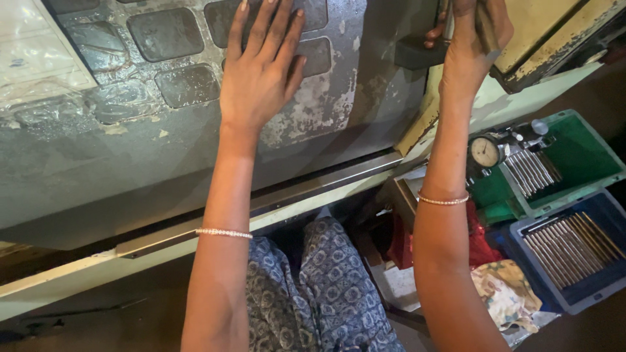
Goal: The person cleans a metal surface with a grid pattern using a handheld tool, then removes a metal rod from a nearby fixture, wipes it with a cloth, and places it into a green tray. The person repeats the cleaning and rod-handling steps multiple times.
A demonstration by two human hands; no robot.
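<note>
My left hand lies flat, fingers spread, on the worn grey sliding door of a machine, over its dark rounded-square pads. My right hand reaches up at the door's right edge and grips a dark block-shaped handle, with its fingers curled round it. Both wrists wear thin beaded bracelets. The top of the right hand is cut off by the frame.
A green tray at right holds a dial gauge and several metal rods. A blue tray below it holds several more rods. Red and patterned cloths lie beside the trays. My patterned clothing shows beneath the machine's cream frame.
</note>
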